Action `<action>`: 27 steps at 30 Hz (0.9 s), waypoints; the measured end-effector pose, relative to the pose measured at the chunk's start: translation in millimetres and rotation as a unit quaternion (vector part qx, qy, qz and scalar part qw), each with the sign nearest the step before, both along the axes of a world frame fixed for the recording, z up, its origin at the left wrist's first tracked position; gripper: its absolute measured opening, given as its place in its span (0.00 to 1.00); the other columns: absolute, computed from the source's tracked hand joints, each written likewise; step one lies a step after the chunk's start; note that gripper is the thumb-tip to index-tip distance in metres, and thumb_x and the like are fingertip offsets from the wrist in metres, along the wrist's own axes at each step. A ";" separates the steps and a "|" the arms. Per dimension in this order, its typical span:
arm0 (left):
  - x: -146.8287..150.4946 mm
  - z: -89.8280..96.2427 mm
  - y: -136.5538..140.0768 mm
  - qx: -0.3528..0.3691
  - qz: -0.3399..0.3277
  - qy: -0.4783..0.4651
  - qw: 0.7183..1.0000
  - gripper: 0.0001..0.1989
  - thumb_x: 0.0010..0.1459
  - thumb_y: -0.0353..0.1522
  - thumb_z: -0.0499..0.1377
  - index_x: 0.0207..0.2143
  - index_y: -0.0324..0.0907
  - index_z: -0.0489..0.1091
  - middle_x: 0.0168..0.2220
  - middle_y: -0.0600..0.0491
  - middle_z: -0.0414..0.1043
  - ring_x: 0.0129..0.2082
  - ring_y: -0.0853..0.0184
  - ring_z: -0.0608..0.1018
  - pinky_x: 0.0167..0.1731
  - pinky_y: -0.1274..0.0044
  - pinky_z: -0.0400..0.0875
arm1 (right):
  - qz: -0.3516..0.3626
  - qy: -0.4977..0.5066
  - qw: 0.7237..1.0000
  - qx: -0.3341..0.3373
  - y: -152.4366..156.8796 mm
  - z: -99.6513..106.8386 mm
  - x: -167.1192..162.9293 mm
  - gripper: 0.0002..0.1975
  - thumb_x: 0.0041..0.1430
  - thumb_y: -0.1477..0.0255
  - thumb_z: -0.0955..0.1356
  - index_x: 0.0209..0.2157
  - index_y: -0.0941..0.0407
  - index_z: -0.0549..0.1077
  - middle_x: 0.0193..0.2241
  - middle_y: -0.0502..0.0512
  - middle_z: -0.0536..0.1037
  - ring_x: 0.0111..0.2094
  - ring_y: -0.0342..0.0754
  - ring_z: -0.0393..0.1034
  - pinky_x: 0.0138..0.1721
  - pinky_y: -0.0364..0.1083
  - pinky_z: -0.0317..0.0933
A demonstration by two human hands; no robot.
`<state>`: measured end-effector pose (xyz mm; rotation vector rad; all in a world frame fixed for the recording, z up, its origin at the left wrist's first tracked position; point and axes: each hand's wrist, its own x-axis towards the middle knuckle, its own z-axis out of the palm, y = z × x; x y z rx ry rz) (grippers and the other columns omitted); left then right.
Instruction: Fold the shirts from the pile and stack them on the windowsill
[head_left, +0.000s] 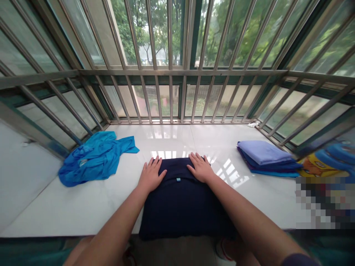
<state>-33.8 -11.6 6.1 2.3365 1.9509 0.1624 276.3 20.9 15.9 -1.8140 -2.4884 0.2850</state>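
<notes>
A dark navy garment [185, 207], folded into a rough rectangle, lies on the white ledge in front of me, its near edge at the ledge's front. A small light-blue tag [178, 180] shows near its upper middle. My left hand [152, 174] rests flat on the garment's far left corner, fingers spread. On the far right corner my right hand [200, 168] also lies flat with its fingers apart. Neither hand grips the cloth. To the left is a crumpled bright-blue garment [100, 159]. At the right sits a stack of folded clothes [266, 155], lavender on top with darker blue below.
Metal window bars [183, 96] enclose the glossy white ledge [83, 210] at the back and sides. Beside the folded stack stands a blue and yellow object [330, 160] with a cartoon print. A small white scrap [253, 124] lies in the far right corner.
</notes>
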 end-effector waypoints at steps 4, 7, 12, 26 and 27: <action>0.8 2.2 0.7 -0.007 0.004 0.002 1.000 0.37 0.75 0.51 0.46 0.79 0.48 0.50 0.80 0.51 0.46 0.79 0.50 0.52 0.75 0.51 0.48 | -0.004 0.000 1.000 0.007 0.7 -2.5 0.0 0.39 0.76 0.47 0.52 0.79 0.53 0.52 0.79 0.56 0.48 0.79 0.58 0.40 0.76 0.67 0.32; 1.3 3.5 1.0 -0.008 0.006 0.000 1.000 0.36 0.74 0.51 0.46 0.79 0.49 0.50 0.80 0.51 0.46 0.79 0.50 0.52 0.75 0.51 0.49 | -0.003 0.002 1.000 0.011 0.9 -2.8 0.2 0.39 0.76 0.47 0.52 0.79 0.51 0.52 0.79 0.56 0.49 0.79 0.59 0.40 0.76 0.66 0.33; 2.5 4.2 1.8 -0.013 0.009 0.000 1.000 0.36 0.74 0.50 0.46 0.79 0.48 0.50 0.80 0.51 0.46 0.79 0.50 0.52 0.75 0.50 0.49 | -0.001 0.005 1.000 0.010 0.1 -0.5 -0.4 0.38 0.77 0.47 0.53 0.79 0.51 0.52 0.78 0.57 0.50 0.79 0.59 0.42 0.76 0.66 0.34; 0.3 -2.6 6.3 0.001 0.001 -0.013 1.000 0.37 0.74 0.51 0.46 0.79 0.49 0.51 0.80 0.51 0.47 0.79 0.48 0.53 0.74 0.49 0.50 | -0.004 0.005 1.000 0.008 0.5 1.0 -0.3 0.38 0.77 0.48 0.53 0.78 0.51 0.53 0.79 0.56 0.49 0.79 0.58 0.42 0.76 0.66 0.34; -0.1 -3.5 6.3 0.002 0.000 -0.014 1.000 0.37 0.74 0.51 0.46 0.79 0.50 0.51 0.80 0.51 0.47 0.79 0.48 0.53 0.74 0.49 0.50 | -0.004 0.005 1.000 0.007 0.4 1.5 -0.3 0.38 0.77 0.48 0.52 0.78 0.51 0.53 0.79 0.56 0.49 0.79 0.58 0.42 0.76 0.65 0.34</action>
